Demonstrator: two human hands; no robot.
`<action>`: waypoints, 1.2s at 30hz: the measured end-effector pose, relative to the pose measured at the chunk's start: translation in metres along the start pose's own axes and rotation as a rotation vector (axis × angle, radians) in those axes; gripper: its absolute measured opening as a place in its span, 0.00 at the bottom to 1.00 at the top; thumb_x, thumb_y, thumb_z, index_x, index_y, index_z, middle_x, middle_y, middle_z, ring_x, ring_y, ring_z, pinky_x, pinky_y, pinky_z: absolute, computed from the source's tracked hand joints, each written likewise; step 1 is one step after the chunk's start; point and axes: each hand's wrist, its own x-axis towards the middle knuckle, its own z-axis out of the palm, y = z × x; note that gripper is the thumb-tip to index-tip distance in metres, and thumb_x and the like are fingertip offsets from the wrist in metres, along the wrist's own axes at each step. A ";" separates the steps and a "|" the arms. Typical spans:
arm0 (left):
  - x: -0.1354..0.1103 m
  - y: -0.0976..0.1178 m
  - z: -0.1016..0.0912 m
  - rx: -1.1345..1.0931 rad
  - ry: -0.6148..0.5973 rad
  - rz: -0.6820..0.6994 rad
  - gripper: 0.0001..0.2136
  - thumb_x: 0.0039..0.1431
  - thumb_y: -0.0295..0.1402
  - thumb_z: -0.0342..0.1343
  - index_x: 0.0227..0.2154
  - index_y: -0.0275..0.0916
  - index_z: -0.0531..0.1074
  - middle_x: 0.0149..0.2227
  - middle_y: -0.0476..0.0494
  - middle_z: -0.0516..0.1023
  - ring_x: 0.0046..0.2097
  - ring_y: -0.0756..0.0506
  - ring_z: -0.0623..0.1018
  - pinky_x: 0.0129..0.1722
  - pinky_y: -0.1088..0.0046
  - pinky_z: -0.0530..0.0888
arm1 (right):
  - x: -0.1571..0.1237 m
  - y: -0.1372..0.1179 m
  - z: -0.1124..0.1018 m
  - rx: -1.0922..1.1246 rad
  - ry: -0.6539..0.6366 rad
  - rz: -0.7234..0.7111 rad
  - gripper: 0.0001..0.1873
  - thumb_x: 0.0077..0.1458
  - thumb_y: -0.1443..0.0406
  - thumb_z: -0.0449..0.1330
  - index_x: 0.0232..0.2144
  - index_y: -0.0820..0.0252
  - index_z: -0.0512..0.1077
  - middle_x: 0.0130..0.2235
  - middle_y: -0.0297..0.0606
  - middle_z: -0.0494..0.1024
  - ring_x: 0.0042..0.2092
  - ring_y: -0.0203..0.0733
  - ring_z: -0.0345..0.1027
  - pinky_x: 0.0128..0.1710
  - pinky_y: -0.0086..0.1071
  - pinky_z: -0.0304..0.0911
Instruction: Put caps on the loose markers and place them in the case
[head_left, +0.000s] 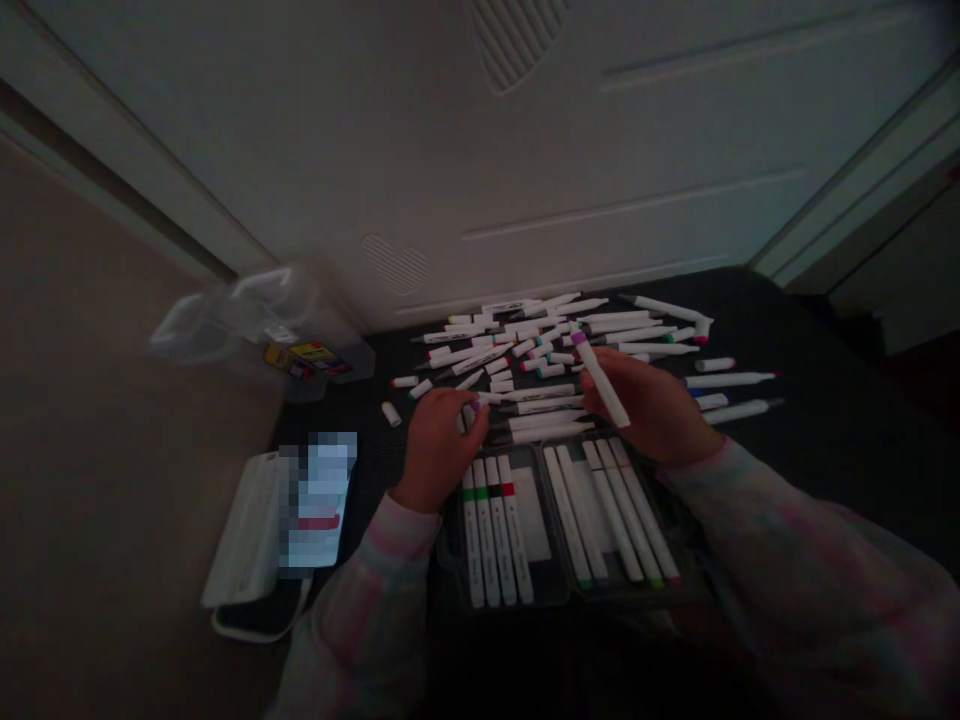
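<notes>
A white marker (602, 382) with a purple band near its upper end is gripped in my right hand (649, 405), tilted above the table. My left hand (439, 445) is closed in a pinch on a small white marker cap (484, 400) with a purple part, partly hidden by the fingers. Below both hands lies an unfolded clear marker case (556, 530). Its left half holds several white markers (491, 530) with green, black and red bands; more white markers (622, 510) rest in the right half. Uncapped markers (551, 430) lie just beyond the case.
Many loose markers and caps (551, 370) are spread over the dark table (817, 440). Clear plastic containers (300, 340) stand at the back left. A lit phone (322, 510) and a white case-like object (251, 530) lie at left. Behind rises a pale panel (525, 180).
</notes>
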 end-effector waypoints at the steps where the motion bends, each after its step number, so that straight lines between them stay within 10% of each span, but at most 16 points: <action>1: 0.000 0.000 0.000 0.002 -0.011 -0.008 0.04 0.53 0.31 0.53 0.31 0.36 0.69 0.30 0.43 0.74 0.36 0.46 0.73 0.37 0.69 0.70 | 0.000 0.000 0.000 -0.003 0.001 0.002 0.06 0.45 0.65 0.59 0.28 0.60 0.72 0.21 0.31 0.69 0.23 0.31 0.57 0.20 0.25 0.54; 22: -0.002 -0.003 0.001 0.025 -0.034 0.011 0.09 0.55 0.32 0.51 0.37 0.36 0.71 0.34 0.42 0.76 0.38 0.45 0.74 0.41 0.67 0.69 | 0.001 0.001 0.000 -0.044 0.025 0.003 0.06 0.45 0.65 0.57 0.29 0.59 0.70 0.22 0.31 0.68 0.24 0.32 0.57 0.21 0.27 0.52; 36: 0.018 0.025 -0.002 -1.224 0.132 -0.831 0.07 0.44 0.33 0.60 0.27 0.37 0.70 0.25 0.53 0.73 0.28 0.54 0.73 0.34 0.77 0.70 | -0.008 0.008 0.005 -0.268 -0.260 0.083 0.06 0.45 0.65 0.57 0.28 0.62 0.71 0.21 0.31 0.67 0.24 0.31 0.59 0.24 0.26 0.54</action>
